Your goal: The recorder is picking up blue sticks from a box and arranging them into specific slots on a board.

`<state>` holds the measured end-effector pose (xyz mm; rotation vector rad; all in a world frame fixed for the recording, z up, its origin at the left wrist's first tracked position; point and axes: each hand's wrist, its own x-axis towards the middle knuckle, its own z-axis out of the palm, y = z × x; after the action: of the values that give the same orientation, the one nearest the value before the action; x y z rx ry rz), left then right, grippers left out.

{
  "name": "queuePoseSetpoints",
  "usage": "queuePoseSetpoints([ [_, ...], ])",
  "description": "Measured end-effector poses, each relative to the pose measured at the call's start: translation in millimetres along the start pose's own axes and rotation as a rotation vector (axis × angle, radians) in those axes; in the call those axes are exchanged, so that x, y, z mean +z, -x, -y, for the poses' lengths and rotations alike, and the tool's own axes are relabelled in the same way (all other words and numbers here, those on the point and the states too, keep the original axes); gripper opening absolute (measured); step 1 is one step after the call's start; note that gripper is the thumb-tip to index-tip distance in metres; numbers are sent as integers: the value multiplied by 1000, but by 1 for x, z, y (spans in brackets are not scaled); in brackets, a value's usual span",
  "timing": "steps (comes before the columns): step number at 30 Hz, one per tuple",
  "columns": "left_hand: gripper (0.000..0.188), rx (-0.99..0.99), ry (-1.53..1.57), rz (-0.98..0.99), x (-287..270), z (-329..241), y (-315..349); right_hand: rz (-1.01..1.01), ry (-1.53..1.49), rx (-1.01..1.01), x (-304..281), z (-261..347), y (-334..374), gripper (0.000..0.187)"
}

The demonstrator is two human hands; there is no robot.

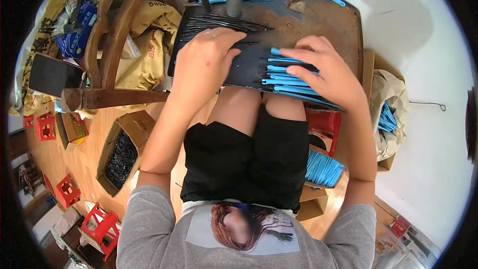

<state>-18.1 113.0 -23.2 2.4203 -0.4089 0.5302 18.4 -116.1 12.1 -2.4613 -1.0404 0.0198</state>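
Hands on the table (343, 25)
Left hand (204, 62) curled over black pins (219, 22); right hand (326, 69), fingers spread flat, presses blue strips (289, 82).

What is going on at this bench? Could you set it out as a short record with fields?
Surface: dark worn metal work board across the person's lap
Left hand: flat on the board, fingers beside thin black metal pins
Right hand: resting on a row of light blue plastic strips
Floor, left: open cardboard box of black pins
Floor, right: tray of blue strips
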Motion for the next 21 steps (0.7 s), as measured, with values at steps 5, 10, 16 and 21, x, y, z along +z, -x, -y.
queuePoseSetpoints([
  [5, 18, 53, -148, 78, -9, 8, 5, -254, 224, -91, -11, -46, -39, 29],
  [10, 19, 91, -188, 102, -1, 12, -1, -277, 468, 13, -2, -119, -90, 28],
  [16, 17, 44, -83, 14, -3, 8, -5, -321, 775, -117, 14, -151, -67, 23],
  [21, 13, 28, 128, -199, -4, -2, -4, -317, 721, -52, 13, -131, -74, 21],
])
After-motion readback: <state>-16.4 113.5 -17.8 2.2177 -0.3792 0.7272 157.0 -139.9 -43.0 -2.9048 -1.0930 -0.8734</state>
